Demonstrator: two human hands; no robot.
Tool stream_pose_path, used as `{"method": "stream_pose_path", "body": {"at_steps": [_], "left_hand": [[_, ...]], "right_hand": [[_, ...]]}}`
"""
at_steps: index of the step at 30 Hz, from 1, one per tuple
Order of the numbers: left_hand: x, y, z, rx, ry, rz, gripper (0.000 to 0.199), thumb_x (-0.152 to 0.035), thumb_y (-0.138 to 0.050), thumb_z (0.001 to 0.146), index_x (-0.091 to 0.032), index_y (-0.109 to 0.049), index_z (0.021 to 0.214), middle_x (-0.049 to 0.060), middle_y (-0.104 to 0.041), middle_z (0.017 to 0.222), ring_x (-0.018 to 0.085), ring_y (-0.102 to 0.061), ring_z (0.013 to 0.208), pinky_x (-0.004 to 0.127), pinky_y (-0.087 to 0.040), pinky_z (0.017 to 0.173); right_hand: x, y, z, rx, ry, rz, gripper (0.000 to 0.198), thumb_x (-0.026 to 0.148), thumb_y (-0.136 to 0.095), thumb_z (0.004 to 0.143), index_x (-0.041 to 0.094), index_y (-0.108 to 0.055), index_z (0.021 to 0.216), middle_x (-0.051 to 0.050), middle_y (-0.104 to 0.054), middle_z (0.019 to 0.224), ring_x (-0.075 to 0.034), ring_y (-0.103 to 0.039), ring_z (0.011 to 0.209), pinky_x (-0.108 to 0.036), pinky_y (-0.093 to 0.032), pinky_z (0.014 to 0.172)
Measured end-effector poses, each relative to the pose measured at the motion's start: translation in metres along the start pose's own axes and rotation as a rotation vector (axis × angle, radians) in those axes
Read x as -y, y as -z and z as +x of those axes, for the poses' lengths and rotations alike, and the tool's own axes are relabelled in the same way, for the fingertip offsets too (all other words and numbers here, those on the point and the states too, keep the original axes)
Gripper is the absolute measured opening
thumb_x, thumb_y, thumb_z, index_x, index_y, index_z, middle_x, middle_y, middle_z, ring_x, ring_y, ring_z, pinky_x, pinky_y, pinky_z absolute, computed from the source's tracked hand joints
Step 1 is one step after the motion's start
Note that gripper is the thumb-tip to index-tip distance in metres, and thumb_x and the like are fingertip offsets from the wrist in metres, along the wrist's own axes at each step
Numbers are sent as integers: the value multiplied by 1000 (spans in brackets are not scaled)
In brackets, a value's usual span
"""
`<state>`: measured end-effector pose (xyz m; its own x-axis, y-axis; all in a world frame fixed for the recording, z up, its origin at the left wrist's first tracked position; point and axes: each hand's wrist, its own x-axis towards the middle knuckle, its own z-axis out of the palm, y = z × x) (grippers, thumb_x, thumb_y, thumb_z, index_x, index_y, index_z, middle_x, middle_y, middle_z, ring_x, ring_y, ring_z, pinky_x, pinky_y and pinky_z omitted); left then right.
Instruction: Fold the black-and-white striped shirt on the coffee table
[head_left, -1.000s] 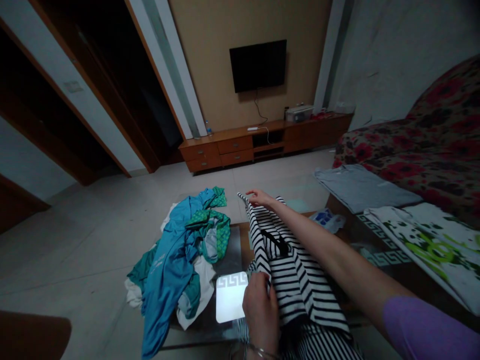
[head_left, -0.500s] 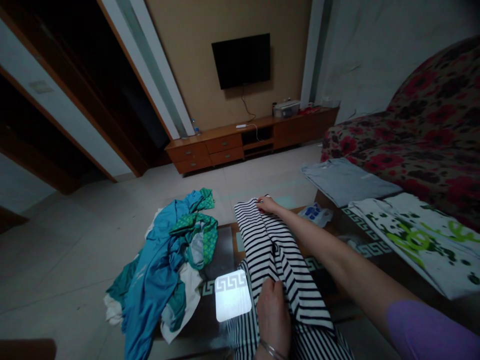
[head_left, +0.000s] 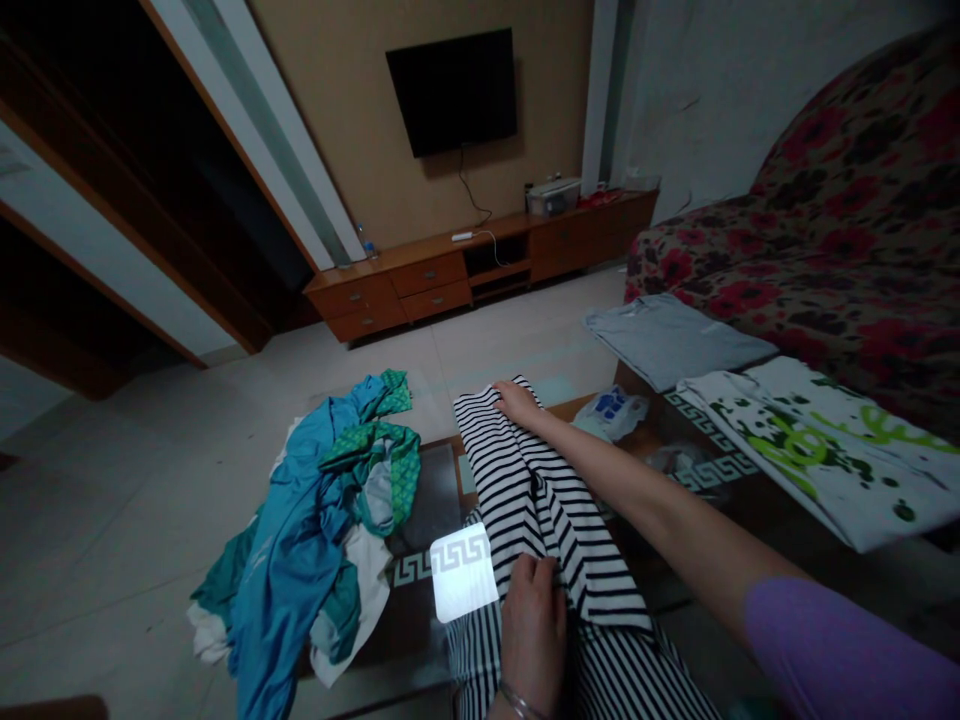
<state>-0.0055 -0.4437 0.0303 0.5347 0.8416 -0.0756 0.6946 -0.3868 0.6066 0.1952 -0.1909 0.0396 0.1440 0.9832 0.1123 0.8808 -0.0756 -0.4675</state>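
Observation:
A black-and-white striped garment (head_left: 499, 470) lies partly folded lengthwise on the glass coffee table (head_left: 439, 500). At its far end my right hand (head_left: 517, 403) is closed on the cloth by the edge, the arm reaching in from the right. My left hand (head_left: 532, 620), with a bracelet at the wrist, is closed on the near part of the garment along the fold. More striped cloth spreads below and beside this hand. A heap of blue and green clothes (head_left: 300, 540) is to the left.
A grey folded shirt (head_left: 675, 340) and a white shirt with green print (head_left: 810, 440) lie at the right. A plastic bag (head_left: 616, 412) rests beyond my right forearm. A floral sofa (head_left: 825, 230) stands at the right, a TV cabinet (head_left: 405, 290) at the back.
The view has shifted slightly, so things sit a little further left and higher. Both hands remain on the striped garment in nearly the same places.

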Motion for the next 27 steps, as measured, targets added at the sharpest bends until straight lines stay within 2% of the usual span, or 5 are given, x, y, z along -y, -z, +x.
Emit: {"method": "stream_pose_path", "body": {"at_steps": [4, 7, 13, 21, 27], "left_hand": [[30, 13, -3, -120, -209, -108, 40, -6, -36, 86, -17, -58, 117, 11, -62, 111, 19, -58, 104, 34, -49, 92], [55, 31, 11, -208, -360, 30, 58, 3, -34, 76, -18, -54, 126, 11, -56, 128, 19, -49, 121, 39, -42, 103], [67, 58, 65, -23, -582, 517, 70, 3, -39, 80, -27, -35, 143, 4, -28, 153, 24, -19, 142, 50, -27, 111], [82, 77, 81, 204, -898, 662, 63, -7, -42, 91, -32, -26, 146, 4, -27, 153, 21, -15, 144, 51, -15, 115], [74, 82, 86, 378, -772, 416, 59, -5, -47, 86, -34, -42, 137, 3, -35, 150, 18, -21, 142, 45, -10, 116]], "right_hand": [[-4, 24, -50, -15, 184, -33, 27, 17, -46, 90, 18, -63, 111, -9, -61, 113, -19, -52, 109, -29, -38, 95], [-15, 24, -106, -39, 342, -74, 23, 17, -46, 91, 16, -65, 102, -9, -64, 101, -20, -55, 102, -32, -41, 92], [-39, -1, -188, 8, 561, 68, 35, 20, -43, 94, 12, -56, 125, -13, -55, 130, -20, -49, 122, -36, -40, 103], [-86, 36, -218, 77, 747, -50, 47, 11, -39, 94, 25, -42, 140, -9, -39, 146, -19, -29, 139, -46, -29, 111], [-76, 33, -204, 190, 818, -31, 40, 16, -44, 94, 26, -51, 133, -8, -44, 143, -18, -30, 138, -46, -26, 112]]}}
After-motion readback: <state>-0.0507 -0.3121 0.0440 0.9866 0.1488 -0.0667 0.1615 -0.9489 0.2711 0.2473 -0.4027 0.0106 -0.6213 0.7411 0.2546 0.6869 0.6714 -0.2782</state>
